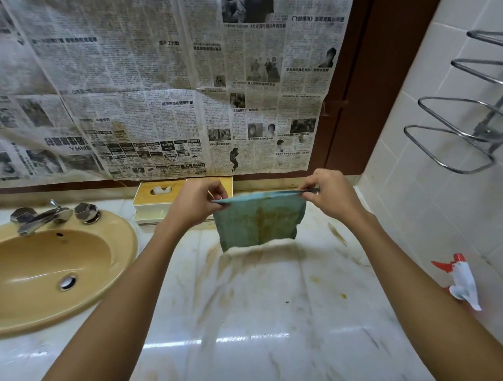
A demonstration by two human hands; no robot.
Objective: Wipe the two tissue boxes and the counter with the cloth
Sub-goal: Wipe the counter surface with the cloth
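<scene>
Aloft, cloth (pixel 258 222) (edge taut) over counter (pixel 252 309)

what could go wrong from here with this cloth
1. The cloth, pinched by the left hand and right hand, is already stained brown, so it may smear dirt over the tissue boxes and streaked counter.
2. A tissue pokes from the left box and could get soiled.
3. The spray bottle sits by the right forearm and could be knocked.

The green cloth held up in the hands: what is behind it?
Left of the cloth, one tissue box stands in view. A second tissue box shows only a yellow corner above the top edge; the rest is covered by cloth and left hand.
</scene>
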